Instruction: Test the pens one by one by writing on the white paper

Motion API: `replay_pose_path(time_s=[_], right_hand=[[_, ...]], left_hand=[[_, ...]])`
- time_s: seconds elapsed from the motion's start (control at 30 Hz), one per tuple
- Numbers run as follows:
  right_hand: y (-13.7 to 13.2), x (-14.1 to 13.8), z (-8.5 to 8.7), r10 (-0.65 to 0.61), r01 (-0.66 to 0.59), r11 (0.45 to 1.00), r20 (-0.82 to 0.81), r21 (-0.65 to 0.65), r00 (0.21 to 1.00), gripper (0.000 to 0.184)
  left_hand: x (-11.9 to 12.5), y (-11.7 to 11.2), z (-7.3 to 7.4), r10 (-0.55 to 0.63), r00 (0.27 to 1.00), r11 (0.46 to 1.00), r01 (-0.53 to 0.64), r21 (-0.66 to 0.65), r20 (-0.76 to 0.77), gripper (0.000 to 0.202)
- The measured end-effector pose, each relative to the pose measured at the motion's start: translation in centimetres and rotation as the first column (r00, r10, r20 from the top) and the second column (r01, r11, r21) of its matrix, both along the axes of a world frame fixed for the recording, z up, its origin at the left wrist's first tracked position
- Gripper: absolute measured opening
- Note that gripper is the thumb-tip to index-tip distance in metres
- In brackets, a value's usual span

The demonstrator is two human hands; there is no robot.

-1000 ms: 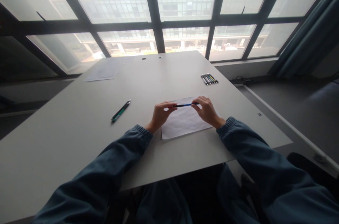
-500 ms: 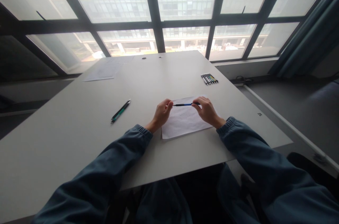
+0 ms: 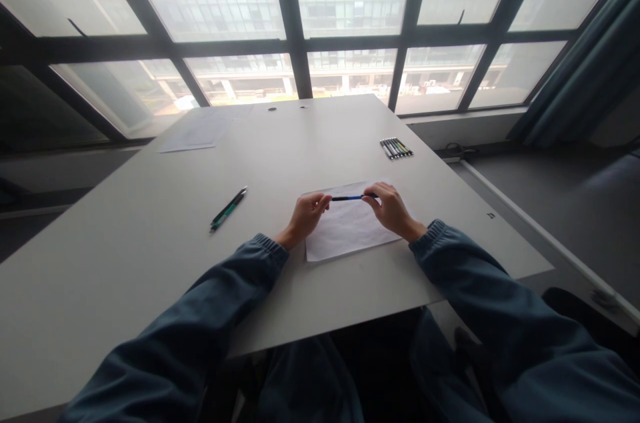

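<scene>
**Blue-and-black pen (image 3: pixel 347 198) pinched at both ends**

Your left hand (image 3: pixel 305 213) and right hand (image 3: pixel 392 210) each grip one end, the pen bridging your fingers above white paper (image 3: pixel 353 233). Two pens (image 3: pixel 229 209) lie left of your left fingers; a pen row (image 3: pixel 397 148) lies beyond your right.

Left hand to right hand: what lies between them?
In the head view, a blue-and-black pen spans the gap between the left hand and right hand, with paper below.
</scene>
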State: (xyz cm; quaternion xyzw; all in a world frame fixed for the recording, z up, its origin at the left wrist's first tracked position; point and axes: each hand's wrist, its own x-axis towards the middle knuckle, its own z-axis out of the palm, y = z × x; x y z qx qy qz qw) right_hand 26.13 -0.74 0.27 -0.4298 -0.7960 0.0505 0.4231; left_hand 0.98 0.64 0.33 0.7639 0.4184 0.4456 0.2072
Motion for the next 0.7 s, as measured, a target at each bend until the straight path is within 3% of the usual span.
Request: replay_pose_path(time_s=[0.23, 0.37, 0.53, 0.63, 0.7], right_hand=[[0.18, 0.08, -0.09, -0.009, 0.009, 1.0, -0.004, 0.006, 1.0, 0.014], [0.21, 0.1, -0.18, -0.002, 0.002, 1.0, -0.008, 0.024, 1.0, 0.014], [0.26, 0.14, -0.31, -0.006, 0.007, 0.999, -0.021, 0.033, 1.0, 0.014], [0.27, 0.16, -0.34, 0.001, 0.0, 0.999, -0.021, 0.032, 1.0, 0.014], [0.25, 0.15, -0.34, 0.006, -0.005, 0.999, -0.019, 0.033, 1.0, 0.014]], left_hand=[[-0.17, 0.05, 0.04, -0.008, 0.999, 0.985, 0.001, 0.17, 0.039, 0.021], [-0.22, 0.05, 0.14, -0.042, 0.997, 0.98, 0.029, 0.198, 0.063, 0.016], [-0.13, 0.07, 0.12, -0.043, 0.996, 0.995, 0.035, 0.092, 0.081, 0.046], [-0.22, 0.2, -0.13, 0.041, 0.996, 0.999, -0.043, 0.017, 0.074, 0.042], [-0.32, 0.25, -0.29, 0.054, 0.998, 0.998, -0.054, -0.02, 0.035, 0.055]])
